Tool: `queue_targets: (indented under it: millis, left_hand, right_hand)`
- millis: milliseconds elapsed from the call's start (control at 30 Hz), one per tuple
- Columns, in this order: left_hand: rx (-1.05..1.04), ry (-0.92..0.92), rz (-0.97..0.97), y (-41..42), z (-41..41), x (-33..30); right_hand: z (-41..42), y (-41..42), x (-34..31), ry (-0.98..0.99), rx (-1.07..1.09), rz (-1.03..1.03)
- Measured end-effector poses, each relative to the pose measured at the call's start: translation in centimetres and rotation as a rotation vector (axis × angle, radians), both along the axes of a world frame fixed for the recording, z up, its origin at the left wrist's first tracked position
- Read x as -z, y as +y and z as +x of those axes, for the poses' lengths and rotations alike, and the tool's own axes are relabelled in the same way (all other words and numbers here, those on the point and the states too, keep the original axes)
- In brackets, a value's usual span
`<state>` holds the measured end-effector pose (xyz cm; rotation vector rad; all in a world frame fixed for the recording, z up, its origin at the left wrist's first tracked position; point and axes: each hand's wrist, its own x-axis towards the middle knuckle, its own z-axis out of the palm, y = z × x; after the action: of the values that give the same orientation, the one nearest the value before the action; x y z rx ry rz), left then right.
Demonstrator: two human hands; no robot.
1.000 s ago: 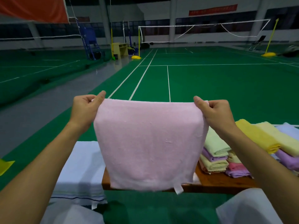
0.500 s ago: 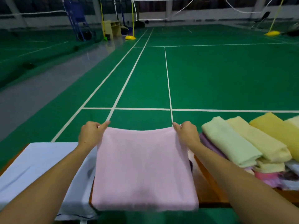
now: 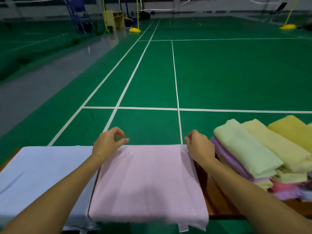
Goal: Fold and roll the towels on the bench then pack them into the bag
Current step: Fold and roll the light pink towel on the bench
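Pink towel (image 3: 148, 181) lies flat across bench (image 3: 217, 200), near edge hanging over front, spread smooth, likely ready for folding. Left: pale blue cloth (image 3: 42, 174), possibly bag, just beside it. Left hand (image 3: 108, 142) at far left corner, fingers loosely curled, gripping nothing. Right hand (image 3: 199, 147) at far right corner, curled; whether pinching the edge, cannot tell. Right: stacked towels (image 3: 244, 149) waiting within reach.
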<state>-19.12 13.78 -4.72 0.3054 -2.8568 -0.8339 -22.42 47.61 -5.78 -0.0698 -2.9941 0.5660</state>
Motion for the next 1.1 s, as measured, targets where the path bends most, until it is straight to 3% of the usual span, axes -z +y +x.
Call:
queue_targets:
  millis: [200, 467, 767, 933, 1100]
  left_hand:
    - [0.203, -0.055, 0.140, 4.7, 5.7, -1.5]
    - [0.482, -0.175, 0.004, 10.7, 9.7, -1.2]
    - [0.672, -0.201, -0.089, 15.2, 8.5, -1.1]
    - [0.853, -0.412, -0.130, 14.9, 6.5, -0.8]
    - [0.895, -0.511, -0.074, 14.4, 5.0, -0.9]
  right_hand:
    - [6.8, 3.8, -0.7, -0.292, -0.001, -0.069]
    - [10.4, 4.7, 0.6, -0.501, 0.034, -0.387]
    - [12.2, 2.3, -0.4, -0.445, -0.209, -0.400]
    - [12.5, 1.0, -0.9, -0.409, -0.305, -0.476]
    - [12.6, 0.9, -0.2, -0.418, -0.342, -0.567]
